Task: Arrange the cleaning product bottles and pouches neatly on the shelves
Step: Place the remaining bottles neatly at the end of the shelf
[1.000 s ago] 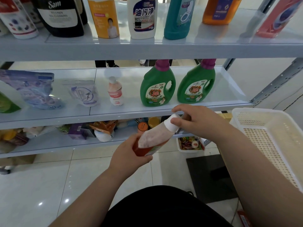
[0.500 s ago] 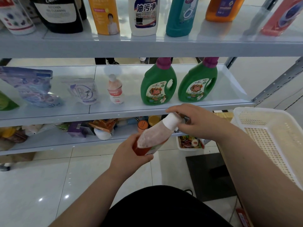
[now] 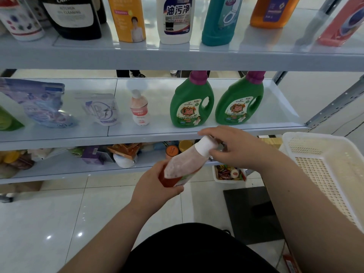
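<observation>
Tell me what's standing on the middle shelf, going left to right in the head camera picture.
green pouch (cut off at the left edge) → blue and purple pouch → small white pouch → small pink bottle → green jug → second green jug

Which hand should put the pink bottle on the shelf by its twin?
Left, probably. The left hand grips the pink bottle low on its body, nearer the matching bottle; the right hand only holds the cap.
</observation>
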The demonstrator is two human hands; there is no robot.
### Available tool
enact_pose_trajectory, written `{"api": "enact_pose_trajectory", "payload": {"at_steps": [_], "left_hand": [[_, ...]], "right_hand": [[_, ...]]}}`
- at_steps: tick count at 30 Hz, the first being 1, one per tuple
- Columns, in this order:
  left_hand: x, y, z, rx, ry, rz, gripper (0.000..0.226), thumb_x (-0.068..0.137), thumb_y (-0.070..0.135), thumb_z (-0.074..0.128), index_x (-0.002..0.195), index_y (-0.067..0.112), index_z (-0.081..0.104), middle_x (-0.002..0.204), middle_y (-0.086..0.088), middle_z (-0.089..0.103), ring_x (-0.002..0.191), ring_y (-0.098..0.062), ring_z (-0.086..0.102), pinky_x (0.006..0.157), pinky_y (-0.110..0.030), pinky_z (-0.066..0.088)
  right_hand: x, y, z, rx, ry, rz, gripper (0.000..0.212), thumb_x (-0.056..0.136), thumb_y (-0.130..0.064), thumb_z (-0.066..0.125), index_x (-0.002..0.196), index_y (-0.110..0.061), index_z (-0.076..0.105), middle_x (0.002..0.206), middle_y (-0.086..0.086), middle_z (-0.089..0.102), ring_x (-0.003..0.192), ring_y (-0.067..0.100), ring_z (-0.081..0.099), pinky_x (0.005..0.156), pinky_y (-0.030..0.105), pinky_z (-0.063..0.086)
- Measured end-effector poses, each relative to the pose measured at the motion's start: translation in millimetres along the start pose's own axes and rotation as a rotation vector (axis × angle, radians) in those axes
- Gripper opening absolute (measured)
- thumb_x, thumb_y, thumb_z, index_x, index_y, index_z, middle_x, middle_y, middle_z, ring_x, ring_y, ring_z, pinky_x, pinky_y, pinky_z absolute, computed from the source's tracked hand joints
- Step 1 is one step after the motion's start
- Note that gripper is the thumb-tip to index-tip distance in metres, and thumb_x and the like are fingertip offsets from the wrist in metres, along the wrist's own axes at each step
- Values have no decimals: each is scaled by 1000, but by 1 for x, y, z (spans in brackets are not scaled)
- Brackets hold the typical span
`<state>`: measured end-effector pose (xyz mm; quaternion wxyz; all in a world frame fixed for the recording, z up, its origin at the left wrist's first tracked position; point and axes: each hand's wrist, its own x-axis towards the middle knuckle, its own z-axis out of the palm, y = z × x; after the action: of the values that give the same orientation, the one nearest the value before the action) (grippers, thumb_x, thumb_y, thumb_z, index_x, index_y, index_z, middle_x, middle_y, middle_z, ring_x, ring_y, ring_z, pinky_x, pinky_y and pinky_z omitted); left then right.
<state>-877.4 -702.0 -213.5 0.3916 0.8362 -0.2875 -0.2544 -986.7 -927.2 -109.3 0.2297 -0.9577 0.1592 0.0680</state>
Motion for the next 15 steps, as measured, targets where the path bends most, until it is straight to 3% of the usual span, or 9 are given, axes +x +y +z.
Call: {"api": "enact_pose_trajectory", "payload": {"at_steps": [3, 6, 8, 10, 15], "left_hand": [[1, -1, -2, 16, -17, -3, 66, 64, 45, 89, 112, 54, 45, 98, 34, 59, 91, 11, 55, 71, -15, 44], [2, 2, -6, 19, -52, -3, 66, 65, 45, 90, 111, 55, 43, 96, 37, 55, 89, 14, 52, 70, -9, 41], [0, 3, -6, 14, -65, 2, 65, 65, 44, 90, 108, 56, 43, 96, 37, 55, 88, 15, 51, 69, -7, 38], [-1, 4, -6, 14, -62, 10, 62, 65, 44, 90, 102, 59, 43, 96, 37, 57, 90, 14, 53, 69, -8, 39], [0, 5, -7, 10, -42, -5, 61, 65, 45, 90, 99, 62, 43, 93, 38, 56, 85, 20, 52, 66, -5, 37]], "right_hand": [[5, 1, 0, -73, 36, 53, 40, 97, -52, 55, 132, -33, 56, 117, -10, 64, 98, 8, 57, 86, 30, 50], [3, 2, 3, -29, 25, -30, 39, 95, -53, 56, 133, -41, 51, 119, -17, 58, 101, 3, 53, 83, 26, 47], [4, 0, 5, -97, 31, 0, 30, 96, -58, 50, 119, -39, 52, 106, -14, 61, 88, 2, 53, 73, 25, 46], [8, -3, 7, -205, 76, 62, 37, 96, -66, 41, 106, -32, 52, 90, -11, 59, 77, 3, 51, 64, 27, 41], [1, -2, 8, -22, 77, -45, 31, 95, -50, 52, 122, -35, 51, 105, -16, 58, 93, 7, 55, 75, 29, 49]]}}
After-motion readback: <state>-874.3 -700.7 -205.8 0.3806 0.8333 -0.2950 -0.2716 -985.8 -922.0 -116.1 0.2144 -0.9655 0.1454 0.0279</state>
